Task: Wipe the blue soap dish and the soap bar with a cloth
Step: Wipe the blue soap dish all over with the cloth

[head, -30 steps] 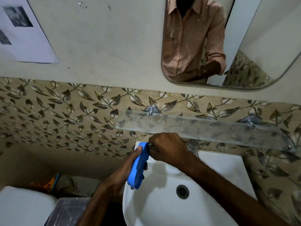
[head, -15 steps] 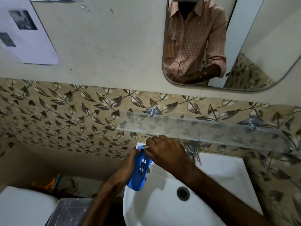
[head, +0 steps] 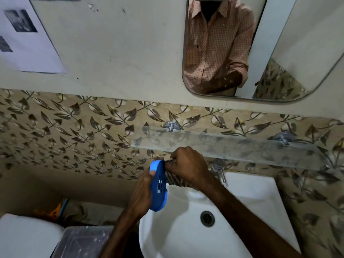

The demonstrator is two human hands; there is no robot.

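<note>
Both hands busy | left hand (head: 142,192) grips slotted blue soap dish (head: 158,185) on edge | right hand (head: 188,167) clutches striped cloth (head: 174,180)

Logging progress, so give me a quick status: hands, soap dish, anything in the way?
Left hand holds blue soap dish on edge over the sink. Right hand presses striped cloth against it. Soap bar not in view. Nothing blocking.
</note>
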